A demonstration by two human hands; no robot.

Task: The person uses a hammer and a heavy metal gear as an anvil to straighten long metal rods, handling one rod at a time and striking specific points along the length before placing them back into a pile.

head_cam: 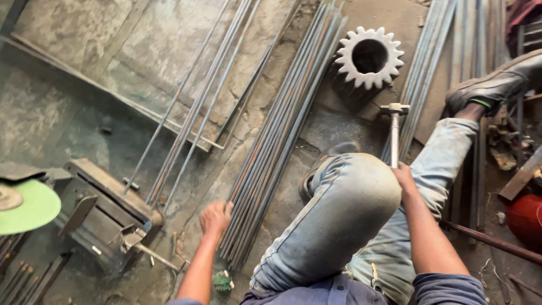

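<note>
I sit on the workshop floor with my knees up, in worn jeans. My left hand point(215, 218) rests on the near end of a bundle of long thin steel rods point(282, 127) that runs away up the floor. My right hand point(404, 176), beside my raised knee, grips the handle of a metal hammer point(394, 125), whose head points away toward a large pale toothed gear point(369, 56) standing on end.
A cut-off saw with a green disc point(28, 208) and its vise point(110, 212) stand at the left. More rods point(195, 107) lie loose over a metal sheet; others point(446, 62) lie at the right by my shoe point(491, 85). A red object point(526, 217) sits at far right.
</note>
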